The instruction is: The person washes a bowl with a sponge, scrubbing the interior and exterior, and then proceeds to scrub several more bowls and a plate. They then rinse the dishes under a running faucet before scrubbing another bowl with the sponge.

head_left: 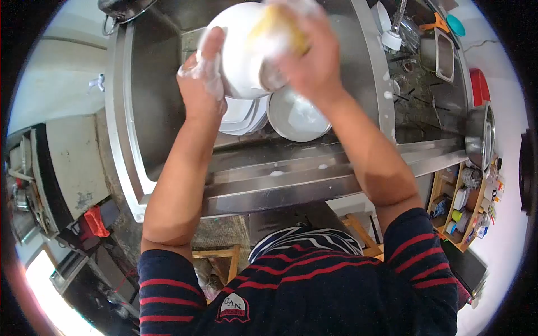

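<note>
A steel bowl [297, 116] lies in the sink [145, 112], touching a stack of white plates [242, 116]. Right of the sink, a spray tap head [392, 39] hangs above a drain rack [426, 95]. Further right stand nested steel bowls [481, 137], with a wooden shelf [468, 207] of small items below them.

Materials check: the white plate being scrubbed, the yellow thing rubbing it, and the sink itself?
White plate: looks like glazed ceramic, maybe melamine; smooth, glossy, opaque white under suds.
Yellow sponge: soft foam by the look; matte, foam-covered, pressed under the right hand.
Sink: stainless steel; brushed grey sheen, folded sheet edges.
Left hand, soapy, holds the plate's rim.
</note>
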The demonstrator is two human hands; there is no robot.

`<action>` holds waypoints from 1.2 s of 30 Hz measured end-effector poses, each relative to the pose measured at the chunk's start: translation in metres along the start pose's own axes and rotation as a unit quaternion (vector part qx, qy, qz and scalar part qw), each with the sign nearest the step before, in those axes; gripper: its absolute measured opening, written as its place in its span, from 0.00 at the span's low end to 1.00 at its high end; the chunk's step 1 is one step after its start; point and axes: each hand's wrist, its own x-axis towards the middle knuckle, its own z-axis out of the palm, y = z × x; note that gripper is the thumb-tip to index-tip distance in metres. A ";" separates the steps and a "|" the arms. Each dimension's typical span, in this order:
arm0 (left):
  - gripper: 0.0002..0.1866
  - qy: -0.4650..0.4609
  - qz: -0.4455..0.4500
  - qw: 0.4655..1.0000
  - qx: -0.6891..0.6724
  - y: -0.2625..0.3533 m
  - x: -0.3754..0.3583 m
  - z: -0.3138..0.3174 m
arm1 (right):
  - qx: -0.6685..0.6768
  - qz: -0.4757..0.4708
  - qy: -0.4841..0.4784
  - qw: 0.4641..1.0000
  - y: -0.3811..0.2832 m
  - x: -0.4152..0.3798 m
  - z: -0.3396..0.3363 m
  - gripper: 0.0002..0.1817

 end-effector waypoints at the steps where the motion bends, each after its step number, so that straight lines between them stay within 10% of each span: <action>1: 0.23 0.023 -0.022 0.999 0.009 0.000 -0.002 0.001 | -0.032 -0.116 -0.015 0.993 -0.013 0.000 0.009 0.26; 3: 0.23 -0.002 -0.016 1.000 0.020 0.004 -0.004 -0.003 | -0.057 -0.255 -0.039 0.965 -0.023 0.002 0.019 0.28; 11: 0.26 0.035 -0.054 0.986 -0.153 0.004 0.018 -0.011 | -0.043 -0.067 0.041 0.996 -0.008 -0.001 0.009 0.26; 20: 0.27 0.032 -0.058 0.991 -0.121 0.001 0.011 -0.004 | -0.103 -0.176 0.042 0.978 0.006 0.002 0.014 0.21; 24: 0.29 0.062 -0.032 0.992 0.102 0.009 0.011 -0.004 | 0.196 0.171 0.070 0.963 0.031 -0.004 0.021 0.17; 27: 0.28 0.047 0.097 0.978 0.179 0.006 0.007 -0.008 | 0.048 -0.040 0.080 0.995 0.019 0.001 0.018 0.28; 32: 0.31 0.049 0.056 0.983 0.169 0.010 0.001 -0.001 | -0.077 -0.263 -0.020 0.962 -0.006 0.010 0.005 0.25; 35: 0.32 0.038 0.088 0.970 0.226 0.016 -0.004 -0.002 | 0.000 -0.110 0.072 0.991 0.018 0.008 0.007 0.23; 36: 0.33 0.025 0.110 0.951 0.287 0.018 -0.006 -0.002 | 0.095 0.120 0.044 0.987 0.019 0.008 0.005 0.23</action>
